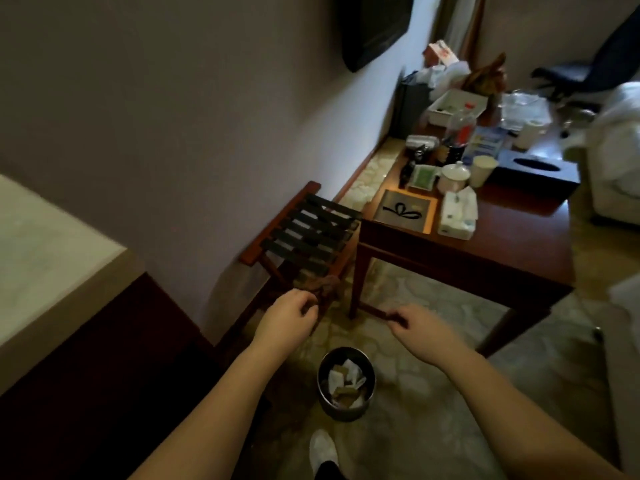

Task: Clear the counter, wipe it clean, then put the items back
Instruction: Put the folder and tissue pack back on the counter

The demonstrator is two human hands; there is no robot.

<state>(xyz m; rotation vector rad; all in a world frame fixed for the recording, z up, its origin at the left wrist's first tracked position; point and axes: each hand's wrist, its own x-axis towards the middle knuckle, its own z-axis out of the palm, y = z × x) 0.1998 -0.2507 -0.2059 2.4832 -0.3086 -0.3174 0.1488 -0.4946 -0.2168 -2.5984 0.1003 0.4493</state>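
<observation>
Two hands over the bin [346,382]
Left hand [287,318] pinches a brown cloth [317,289]; right hand [420,323] grips something small and dark.

Reddish-brown desk [485,251], black-strapped rack [304,233], dark bin [343,407], white shoe [322,448].
</observation>
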